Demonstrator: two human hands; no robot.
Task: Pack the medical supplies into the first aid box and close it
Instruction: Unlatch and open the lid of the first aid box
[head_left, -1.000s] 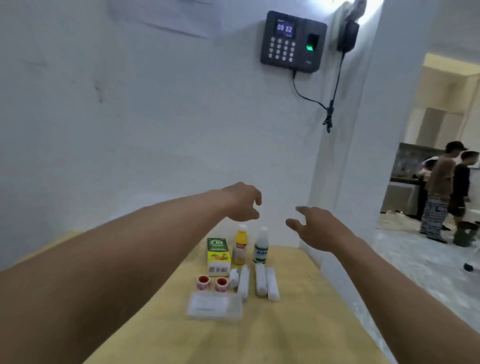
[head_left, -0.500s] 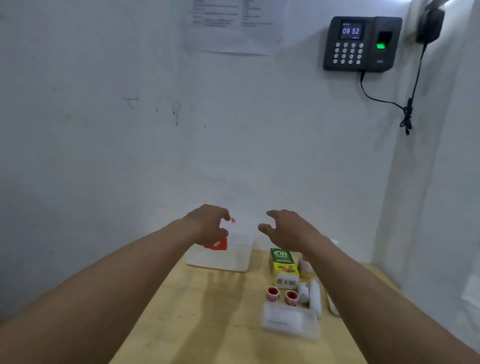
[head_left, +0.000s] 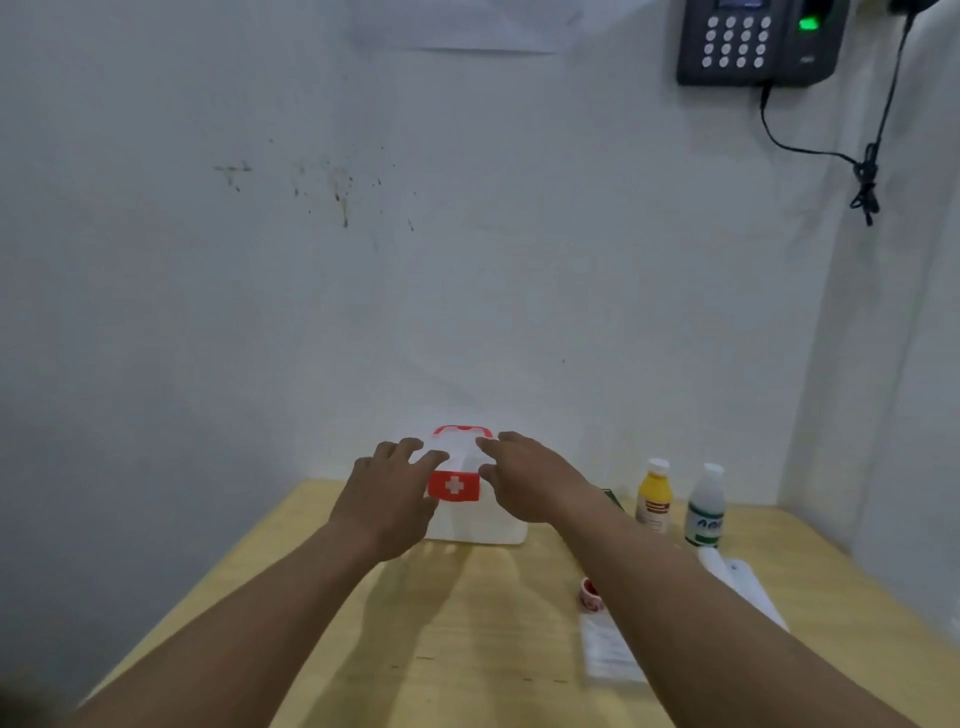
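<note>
Both hands at first aid box (head_left: 475, 512), lid closed, nothing packed yet.

Left hand (head_left: 387, 501) and right hand (head_left: 530, 486) were spread wide, fingers splayed over the lid either side of the red latch (head_left: 453, 486), empty; whether they were pressing on the lid could not be told. Box stood at the back of the wooden table (head_left: 447, 644), against the wall, red handle (head_left: 462, 430) on top. Risk, as judged: forcing the latch could slide the light box, since neither hand gripped its body. Yellow bottle (head_left: 653, 496) and white bottle (head_left: 705, 506) stood upright well right of the box; the right forearm lay across the flat packet (head_left: 608, 647) and small red-capped pot (head_left: 591, 592), partly hiding them. A sweeping arm might topple the bottles.
</note>
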